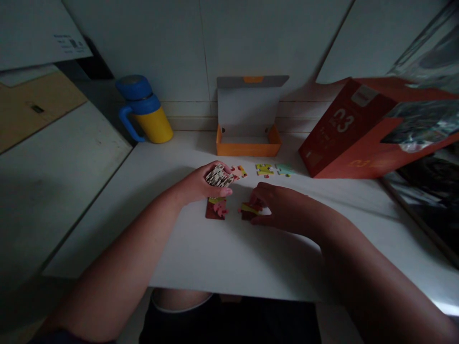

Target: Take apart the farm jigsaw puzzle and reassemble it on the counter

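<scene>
My left hand [201, 184] is closed around a stack of puzzle pieces [218, 177], their pale edges facing up. Just below it, a dark red puzzle piece [216, 209] with green and pink parts lies on the white table. To the right, my right hand [268, 203] has its fingers closed on another puzzle piece [250, 210], dark red and yellow-green, at the table surface. A small gap separates these two pieces. Behind the hands lie a pink-and-yellow piece [239, 172], a yellow-green piece [264, 169] and a mint-green piece [284, 169].
An open orange box [248, 149] with its lid raised stands against the wall. At the back left is a yellow bottle [155, 125] with a blue lid and handle. A large red box [344, 129] leans at the right. The white table's front edge [233, 292] is near my lap.
</scene>
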Available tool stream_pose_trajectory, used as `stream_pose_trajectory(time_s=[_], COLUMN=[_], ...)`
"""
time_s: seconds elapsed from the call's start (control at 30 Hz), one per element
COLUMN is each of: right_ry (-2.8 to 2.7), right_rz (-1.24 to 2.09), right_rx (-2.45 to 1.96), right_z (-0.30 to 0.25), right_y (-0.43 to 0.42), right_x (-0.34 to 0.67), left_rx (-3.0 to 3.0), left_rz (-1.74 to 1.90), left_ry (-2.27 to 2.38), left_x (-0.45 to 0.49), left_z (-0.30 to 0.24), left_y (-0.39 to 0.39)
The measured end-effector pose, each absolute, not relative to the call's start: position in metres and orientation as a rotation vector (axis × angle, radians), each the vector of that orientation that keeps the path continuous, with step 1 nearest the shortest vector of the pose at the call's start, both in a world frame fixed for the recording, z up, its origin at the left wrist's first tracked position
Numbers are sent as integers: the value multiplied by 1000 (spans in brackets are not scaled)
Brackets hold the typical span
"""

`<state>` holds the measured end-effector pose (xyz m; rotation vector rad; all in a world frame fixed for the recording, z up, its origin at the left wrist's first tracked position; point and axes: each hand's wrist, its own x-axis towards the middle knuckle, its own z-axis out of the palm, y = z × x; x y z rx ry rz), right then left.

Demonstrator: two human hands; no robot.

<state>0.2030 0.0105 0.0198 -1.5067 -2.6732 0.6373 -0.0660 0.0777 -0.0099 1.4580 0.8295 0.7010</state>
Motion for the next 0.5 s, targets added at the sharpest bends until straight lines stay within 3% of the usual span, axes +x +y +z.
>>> stream_pose_trajectory(time_s=[0.17,0.3,0.5], right_ry=[-2449,-2238,-1947], right_rz=[518,642,1011], right_rx=[-1404,-1315,-1244], right_z=[13,11,5], right_y=[16,14,12], right_x=[194,182,172], left_rx=[1069,964,1684], left_rz=[841,854,888], left_ry=[781,807,911], left_x=[-60,-54,-48], left_z=[-12,-11,-4], left_y=[80,78,66])
